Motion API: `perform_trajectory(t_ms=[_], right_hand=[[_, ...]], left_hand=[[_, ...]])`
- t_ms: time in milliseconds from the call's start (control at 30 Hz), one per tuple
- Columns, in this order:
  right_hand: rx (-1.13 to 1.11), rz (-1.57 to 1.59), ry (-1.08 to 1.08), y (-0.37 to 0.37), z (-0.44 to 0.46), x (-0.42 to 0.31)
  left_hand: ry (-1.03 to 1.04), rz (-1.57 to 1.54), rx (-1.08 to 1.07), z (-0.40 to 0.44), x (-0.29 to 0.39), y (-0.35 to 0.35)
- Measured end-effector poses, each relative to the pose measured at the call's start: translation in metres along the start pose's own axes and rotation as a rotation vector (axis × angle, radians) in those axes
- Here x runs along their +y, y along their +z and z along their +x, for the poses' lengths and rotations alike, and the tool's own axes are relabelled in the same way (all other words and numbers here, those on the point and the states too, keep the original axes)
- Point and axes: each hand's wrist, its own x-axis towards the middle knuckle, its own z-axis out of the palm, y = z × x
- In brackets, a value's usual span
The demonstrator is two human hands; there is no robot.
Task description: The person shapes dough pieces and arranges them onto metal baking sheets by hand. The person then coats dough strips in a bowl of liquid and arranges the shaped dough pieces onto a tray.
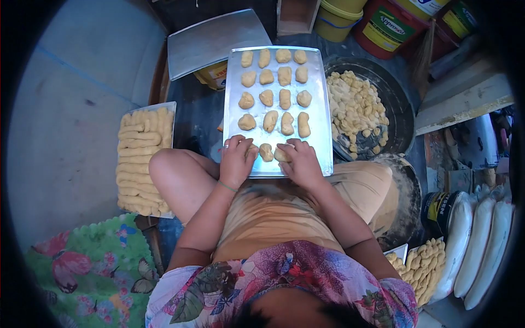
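A metal baking tray (324, 147) rests across my lap, with rows of dough pieces (285, 99) on it. At the near end, my left hand (236, 159) has its fingers curled on a piece of dough (252, 151), partly hidden by them. My right hand (302, 164) is closed around another dough piece (281, 154) in the same row. Between the two hands a single dough lump (266, 152) lies untouched on the tray. To the right, a wide black basin (402, 104) holds a heap of small dough pieces (355, 101).
At left stands a tray of long dough rolls (143, 158). Behind is an upturned metal tray (216, 41). Buckets (385, 30) line the back right. Twisted dough (425, 268) and filled plastic bags (478, 246) sit at lower right; a green butterfly cloth (93, 268) lies at lower left.
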Motion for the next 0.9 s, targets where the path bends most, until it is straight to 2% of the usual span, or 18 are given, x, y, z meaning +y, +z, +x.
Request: perform_trajectory(t_ms=[100,200,300,400,433,567,667,767,867,900], right_hand=[[-0.146,0.126,0.085,-0.001,-0.006,0.024],[0.007,0.351,0.381,0.002,-0.006,0.018],[0.113,0.189,0.360,-0.002,-0.001,0.009],[-0.005,-0.167,0.114,0.017,-0.005,0.019],[-0.014,-0.216,0.098,0.021,-0.006,0.019],[0.022,-0.091,0.107,0.025,-0.007,0.021],[0.055,0.088,0.126,0.010,-0.004,0.031],[0.174,0.161,0.195,-0.015,0.012,0.036],[0.282,0.029,0.113,-0.011,0.033,0.053],[0.252,0.002,0.118,-0.008,0.039,0.058]], left_hand=[[0.138,0.097,-0.070,0.001,0.010,0.005],[0.212,0.097,-0.112,0.003,0.014,0.017],[0.248,0.139,-0.110,0.001,0.020,0.026],[0.229,0.224,-0.115,-0.001,0.022,0.034],[0.211,0.250,-0.139,-0.001,0.022,0.036],[0.187,0.126,-0.180,0.000,0.017,0.027],[0.121,0.174,0.032,0.014,0.002,0.017],[0.045,0.198,0.090,0.041,-0.007,0.001],[-0.009,0.173,-0.012,0.058,-0.022,0.012],[-0.033,0.065,-0.128,0.062,-0.026,0.012]])
